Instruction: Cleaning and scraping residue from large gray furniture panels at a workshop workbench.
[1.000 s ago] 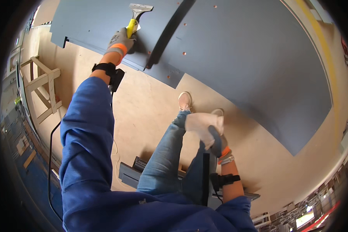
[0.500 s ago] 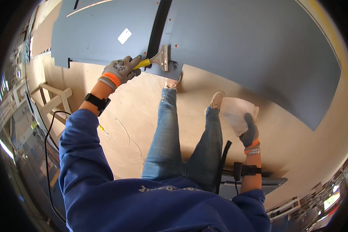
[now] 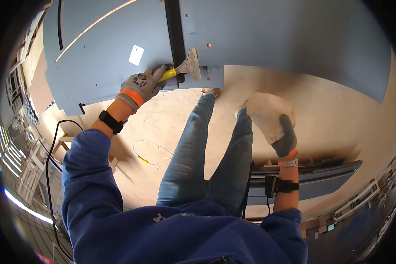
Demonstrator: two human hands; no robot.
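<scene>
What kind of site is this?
Probably a workshop or panel-making shop floor. Signs: the large grey panel in front of the person, the yellow-handled scraper in the gloved left hand, and more panels by the person's legs.

The panel (image 3: 295, 35) carries a strip (image 3: 175, 31) running to its near edge. Left of the strip: card (image 3: 136, 55). Across its near end: scraper (image 3: 190, 66). Right, outside the near edge: cloth (image 3: 266, 110).

Pale cord (image 3: 151, 141) with yellow connector (image 3: 143, 160), looped on tan floor (image 3: 226, 136). Dark grey panels (image 3: 323, 179) stacked at lower right.
</scene>
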